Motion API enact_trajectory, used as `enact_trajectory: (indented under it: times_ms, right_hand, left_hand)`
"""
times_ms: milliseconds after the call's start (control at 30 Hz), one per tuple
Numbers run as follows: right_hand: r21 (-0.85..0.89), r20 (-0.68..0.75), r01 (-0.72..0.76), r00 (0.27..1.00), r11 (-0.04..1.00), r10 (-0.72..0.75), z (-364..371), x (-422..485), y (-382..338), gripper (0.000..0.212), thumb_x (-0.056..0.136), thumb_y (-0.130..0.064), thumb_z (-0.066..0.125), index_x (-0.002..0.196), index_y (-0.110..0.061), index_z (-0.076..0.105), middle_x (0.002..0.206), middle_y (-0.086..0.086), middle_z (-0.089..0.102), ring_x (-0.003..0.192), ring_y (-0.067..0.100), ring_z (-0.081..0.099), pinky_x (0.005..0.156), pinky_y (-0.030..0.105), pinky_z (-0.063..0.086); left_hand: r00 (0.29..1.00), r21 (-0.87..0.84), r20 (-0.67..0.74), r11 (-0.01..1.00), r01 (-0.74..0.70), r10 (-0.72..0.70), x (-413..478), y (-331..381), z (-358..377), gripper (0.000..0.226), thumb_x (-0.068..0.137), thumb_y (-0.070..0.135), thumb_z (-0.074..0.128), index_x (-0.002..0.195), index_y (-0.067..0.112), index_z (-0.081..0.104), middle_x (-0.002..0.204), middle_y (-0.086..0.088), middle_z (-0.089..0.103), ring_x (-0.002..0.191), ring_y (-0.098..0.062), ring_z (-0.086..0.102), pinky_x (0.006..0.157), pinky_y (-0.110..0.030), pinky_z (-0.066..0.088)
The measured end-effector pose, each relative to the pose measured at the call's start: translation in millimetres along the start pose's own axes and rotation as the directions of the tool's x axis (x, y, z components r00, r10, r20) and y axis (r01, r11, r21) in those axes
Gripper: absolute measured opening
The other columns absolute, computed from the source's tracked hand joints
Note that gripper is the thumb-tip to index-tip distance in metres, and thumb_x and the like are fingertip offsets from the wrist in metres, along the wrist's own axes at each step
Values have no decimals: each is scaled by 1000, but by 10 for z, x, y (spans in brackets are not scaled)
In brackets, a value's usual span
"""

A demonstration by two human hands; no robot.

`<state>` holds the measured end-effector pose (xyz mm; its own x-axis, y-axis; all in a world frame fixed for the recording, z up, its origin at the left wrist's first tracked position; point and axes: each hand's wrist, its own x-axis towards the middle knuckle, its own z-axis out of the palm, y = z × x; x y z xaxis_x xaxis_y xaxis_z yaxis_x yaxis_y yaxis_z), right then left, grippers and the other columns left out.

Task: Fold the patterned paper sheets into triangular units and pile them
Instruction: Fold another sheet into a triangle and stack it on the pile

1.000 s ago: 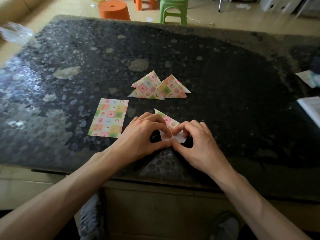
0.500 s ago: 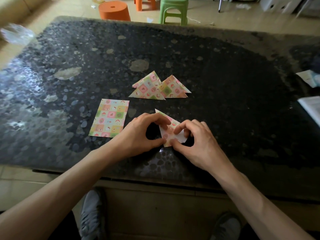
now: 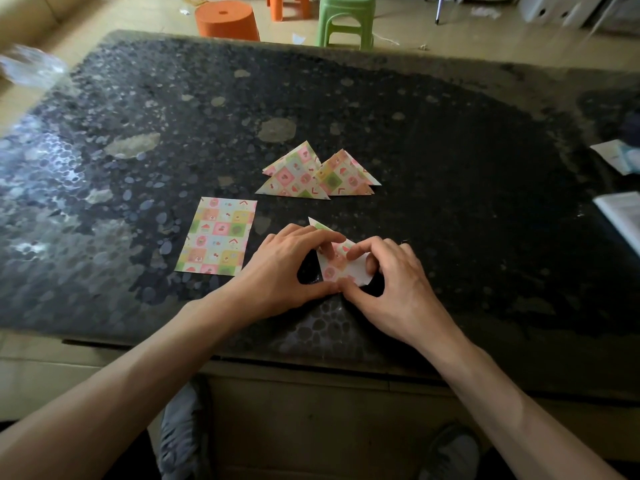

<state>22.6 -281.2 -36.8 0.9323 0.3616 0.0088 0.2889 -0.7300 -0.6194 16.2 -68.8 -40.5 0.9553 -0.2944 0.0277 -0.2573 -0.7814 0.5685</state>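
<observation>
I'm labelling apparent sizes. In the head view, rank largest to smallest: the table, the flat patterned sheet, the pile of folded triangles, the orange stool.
1. table
2. flat patterned sheet and pile of folded triangles: about alike, not ranked
3. orange stool, though it stands farthest from the camera

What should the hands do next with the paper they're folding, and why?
Probably press this fold down flat. The left hand and right hand both pinch the half-folded paper, its white underside showing, so it isn't yet a triangle like the pile behind.
</observation>
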Motion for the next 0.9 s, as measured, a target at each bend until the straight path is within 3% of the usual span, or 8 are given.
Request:
enact_trajectory:
  times_ms: [167, 333, 567, 900]
  right_hand:
    - [-7, -5, 26, 1000, 1000, -26, -1, -6, 4, 35, 87, -47, 74, 115, -36, 56, 91, -22, 45, 96, 7, 44, 88, 29, 42]
    - [25, 64, 19, 998, 1000, -21, -61, 18, 46, 33, 89, -44, 75, 114, -38, 55, 94, -19, 50, 96, 5, 46, 85, 26, 41]
    - [70, 142, -53, 989, 996, 43, -120, 60, 53, 29, 90, -35, 76, 110, -40, 56, 98, -16, 53, 99, 2, 46, 81, 22, 39]
    - [114, 209, -77, 977, 990, 52, -188, 109, 104, 31, 91, -22, 76, 109, -40, 59, 104, -15, 57, 102, 2, 50, 82, 17, 39]
  left_hand:
    - [1000, 18, 24, 1000, 15, -15, 23, 11, -23, 69, 84, 52, 77, 144, 32, 53, 128, 14, 61, 128, -11, 47, 106, -43, 41]
    - [999, 37, 36, 999, 0, -2, 8, 18, -14, 72, 80, 67, 63, 143, 34, 54, 129, 15, 61, 126, -11, 48, 103, -41, 42]
    - [999, 35, 33, 999, 3, -5, -3, 33, -24, 71, 80, 66, 62, 143, 35, 54, 130, 16, 60, 126, -11, 47, 103, -40, 41]
    - [999, 75, 39, 997, 6, -9, 10, 14, -12, 69, 85, 52, 74, 147, 34, 50, 133, 16, 58, 130, -9, 43, 104, -35, 37]
